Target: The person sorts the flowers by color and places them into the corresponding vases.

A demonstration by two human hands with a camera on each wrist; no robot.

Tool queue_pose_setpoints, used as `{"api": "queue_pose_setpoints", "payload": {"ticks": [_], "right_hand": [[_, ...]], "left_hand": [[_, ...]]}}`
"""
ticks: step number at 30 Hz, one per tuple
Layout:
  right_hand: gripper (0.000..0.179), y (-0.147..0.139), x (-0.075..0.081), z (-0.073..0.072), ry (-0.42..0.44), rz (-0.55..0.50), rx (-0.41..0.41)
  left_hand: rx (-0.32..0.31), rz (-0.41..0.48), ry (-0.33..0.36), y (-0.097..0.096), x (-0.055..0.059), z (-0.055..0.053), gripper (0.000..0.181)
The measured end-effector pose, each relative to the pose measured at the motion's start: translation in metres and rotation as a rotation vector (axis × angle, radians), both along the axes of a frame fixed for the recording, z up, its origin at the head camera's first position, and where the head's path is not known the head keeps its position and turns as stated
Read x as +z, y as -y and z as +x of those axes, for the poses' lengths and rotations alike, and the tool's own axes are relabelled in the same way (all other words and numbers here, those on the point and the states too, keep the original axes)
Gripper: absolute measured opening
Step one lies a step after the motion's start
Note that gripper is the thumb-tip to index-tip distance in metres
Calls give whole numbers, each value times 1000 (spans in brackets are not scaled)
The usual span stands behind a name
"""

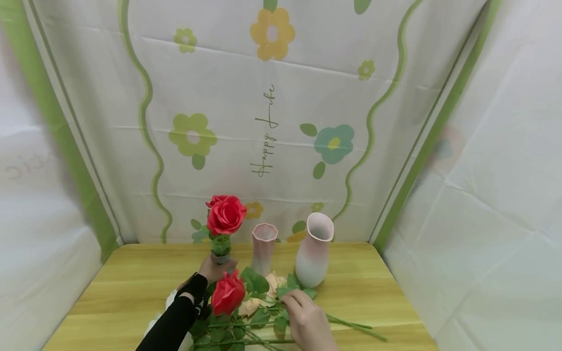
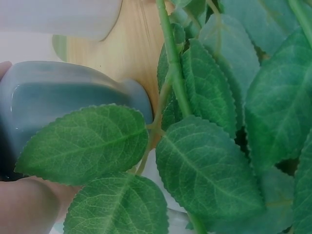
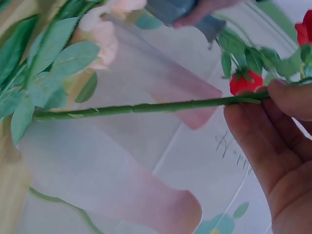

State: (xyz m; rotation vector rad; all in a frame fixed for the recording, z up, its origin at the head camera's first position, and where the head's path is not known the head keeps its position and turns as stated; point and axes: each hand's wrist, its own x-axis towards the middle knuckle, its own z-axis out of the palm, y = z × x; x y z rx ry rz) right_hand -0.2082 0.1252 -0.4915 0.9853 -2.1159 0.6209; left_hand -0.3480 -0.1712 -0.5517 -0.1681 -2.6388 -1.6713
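My left hand (image 1: pixel 215 269) grips a small grey-blue vase (image 2: pixel 73 92) at the left of the table. A red rose (image 1: pixel 226 215) with green leaves rises from the vase's mouth. Between the thumb and fingers of my right hand (image 1: pixel 306 319) is a green flower stem (image 3: pixel 146 107), its bare end pointing away from the hand in the right wrist view. Another red rose (image 1: pixel 228 293) shows just below the left hand, over a pile of leafy stems (image 1: pixel 259 319). Peach flowers (image 1: pixel 251 307) lie among those stems.
A pink ribbed vase (image 1: pixel 263 251) stands upright at the back middle of the table (image 1: pixel 360 273). Right of it is a taller pink-and-white vase (image 1: pixel 313 258). Loose green stem ends (image 1: pixel 360 326) extend to the right. A flower-printed cloth (image 1: pixel 281 195) hangs behind the table.
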Motion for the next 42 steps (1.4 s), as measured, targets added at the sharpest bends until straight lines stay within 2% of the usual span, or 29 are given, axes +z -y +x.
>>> {"api": "queue_pose_setpoints", "payload": {"ticks": [4, 7, 10, 12, 15, 20, 24, 29, 35, 42], "right_hand": [[32, 1, 10, 0, -23, -127, -16], [26, 1, 18, 1, -23, -232, -6], [8, 1, 25, 2, -10, -323, 5], [18, 2, 28, 3, 6, -374, 5], [33, 2, 31, 5, 44, -433, -6], [30, 4, 32, 8, 120, -506, -18], [29, 5, 31, 8, 153, -547, -3], [24, 6, 29, 7, 228, -610, 26], [15, 7, 26, 7, 332, -674, 38], [11, 15, 31, 9, 468, -762, -8]], "left_hand": [[3, -37, -28, -2, 3, -1, 32], [42, -55, -14, -2, 5, -1, 45], [35, -22, 22, 0, 4, -2, 62], [22, 8, 32, 1, 2, -2, 73], [-6, 56, 42, 1, -1, -3, 81], [-3, 52, 39, 0, -3, -4, 83], [13, 25, 42, -2, -1, -3, 83], [19, 10, 31, -5, 2, 1, 75], [8, 22, 5, -5, 1, 0, 70], [13, 36, 35, 1, 2, 3, 71]]}}
